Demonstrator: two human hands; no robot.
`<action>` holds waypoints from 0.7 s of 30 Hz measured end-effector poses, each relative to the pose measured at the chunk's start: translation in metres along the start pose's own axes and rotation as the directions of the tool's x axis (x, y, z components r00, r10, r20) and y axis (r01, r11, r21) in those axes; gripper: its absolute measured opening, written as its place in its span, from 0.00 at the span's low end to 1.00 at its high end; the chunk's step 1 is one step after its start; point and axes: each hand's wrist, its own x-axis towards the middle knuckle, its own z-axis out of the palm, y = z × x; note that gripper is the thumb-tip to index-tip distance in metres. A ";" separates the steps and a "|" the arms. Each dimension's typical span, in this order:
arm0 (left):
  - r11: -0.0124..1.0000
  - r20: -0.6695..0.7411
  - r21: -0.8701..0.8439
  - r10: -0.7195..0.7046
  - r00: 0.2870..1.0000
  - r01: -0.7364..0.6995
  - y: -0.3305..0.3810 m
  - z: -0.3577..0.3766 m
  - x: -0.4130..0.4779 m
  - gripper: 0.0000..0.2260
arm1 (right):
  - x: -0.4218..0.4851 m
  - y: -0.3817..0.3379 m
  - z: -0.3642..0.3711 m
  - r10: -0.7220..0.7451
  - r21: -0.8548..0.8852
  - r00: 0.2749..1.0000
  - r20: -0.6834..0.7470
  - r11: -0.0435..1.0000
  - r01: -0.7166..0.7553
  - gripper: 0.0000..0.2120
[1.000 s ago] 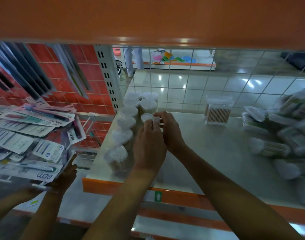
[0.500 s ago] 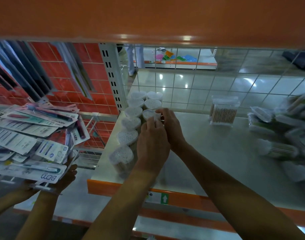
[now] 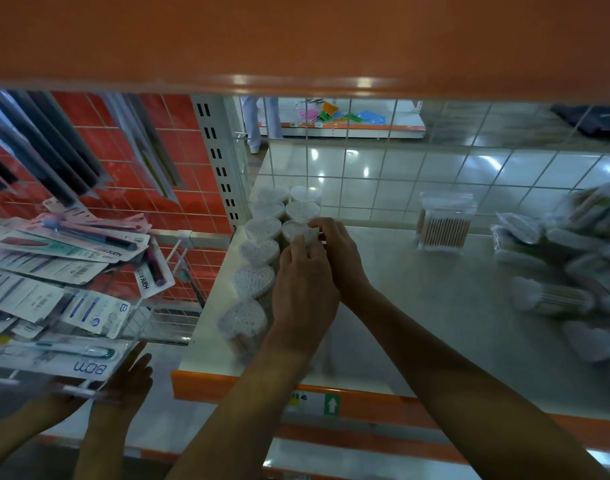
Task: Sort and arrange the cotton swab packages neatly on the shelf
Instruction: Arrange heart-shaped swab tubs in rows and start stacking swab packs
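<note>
Seating heart-shaped swab tub point(image 3: 298, 231) third in second column, shelf point(image 3: 418, 306) left-rear | left hand point(image 3: 302, 292) and right hand point(image 3: 338, 252) both pinching it | done: nine tubs lined | left: loose swab pile point(image 3: 566, 265) at right, square pack point(image 3: 444, 225).

One view only: head cam, wide-angle, looking forward and down under the orange upper shelf lip point(image 3: 296, 46), close over the grey shelf deck point(image 3: 418, 306). Wire-grid back panel point(image 3: 435, 174) faces it. Strong edge distortion.
</note>
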 end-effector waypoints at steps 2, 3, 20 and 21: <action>1.000 -0.010 0.002 0.001 1.000 -0.001 -0.001 0.001 0.000 0.18 | -0.002 0.001 -0.001 0.006 0.004 1.000 -0.005 1.000 -0.006 0.27; 1.000 -0.020 0.005 -0.001 1.000 0.001 -0.001 0.001 0.000 0.18 | -0.003 0.001 -0.002 0.002 0.006 1.000 -0.014 1.000 -0.002 0.25; 0.989 0.152 -0.017 0.150 0.977 -0.149 0.066 0.021 0.009 0.21 | -0.032 0.042 -0.085 -0.012 -0.438 1.000 0.006 0.899 0.014 0.24; 0.987 0.157 -0.022 0.161 0.974 -0.159 0.073 0.024 0.009 0.21 | -0.034 0.047 -0.093 -0.001 -0.472 1.000 0.011 0.882 0.007 0.24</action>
